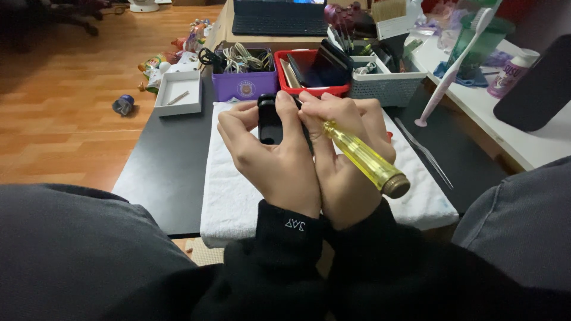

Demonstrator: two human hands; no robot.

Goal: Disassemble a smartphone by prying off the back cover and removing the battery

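White towel (238,196) under left hand (273,154) on black device (269,119); right hand (348,160) around yellow-handled screwdriver (366,160)

Left hand (270,156) and right hand (351,160) pressed side by side, fingers curled forward, wrists touching, both gripping.

A small black device (270,119) with rounded edges stands upright over a white towel (232,196), gripped at its sides. A screwdriver (364,157) with a clear yellow handle and brown end cap slants toward it, tip hidden behind fingers.
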